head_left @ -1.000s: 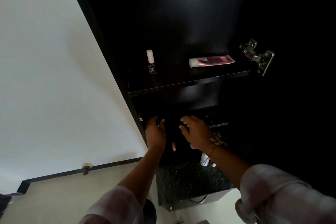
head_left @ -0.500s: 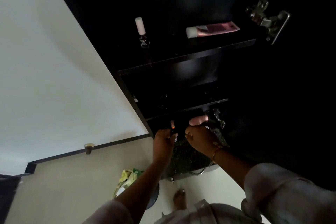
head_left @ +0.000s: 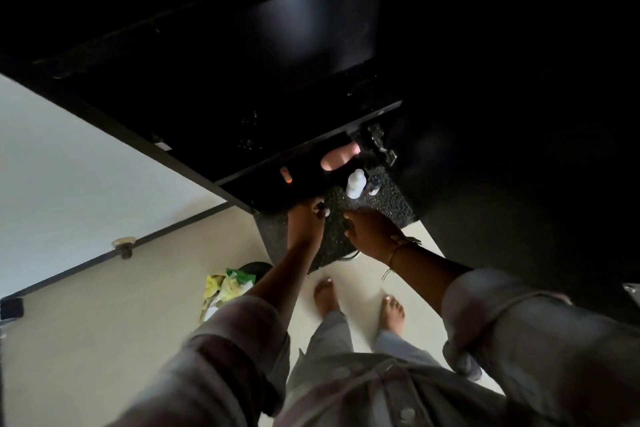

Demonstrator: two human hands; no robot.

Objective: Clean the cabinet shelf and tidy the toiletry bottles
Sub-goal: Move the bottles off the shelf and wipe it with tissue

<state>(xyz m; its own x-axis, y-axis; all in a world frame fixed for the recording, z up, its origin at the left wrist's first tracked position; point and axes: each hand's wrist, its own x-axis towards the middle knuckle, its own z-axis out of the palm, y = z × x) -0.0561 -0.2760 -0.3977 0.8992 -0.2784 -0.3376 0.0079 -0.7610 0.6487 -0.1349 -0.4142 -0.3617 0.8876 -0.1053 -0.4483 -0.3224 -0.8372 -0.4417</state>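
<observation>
Both left hand (head_left: pixel 304 224) and right hand (head_left: pixel 372 236) dropped below the shelf (head_left: pixel 346 127).

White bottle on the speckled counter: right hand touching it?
Apart. The head view shows a strip of bare speckled counter between the white bottle and the right hand; the hand stops short of the bottle's base.
</observation>
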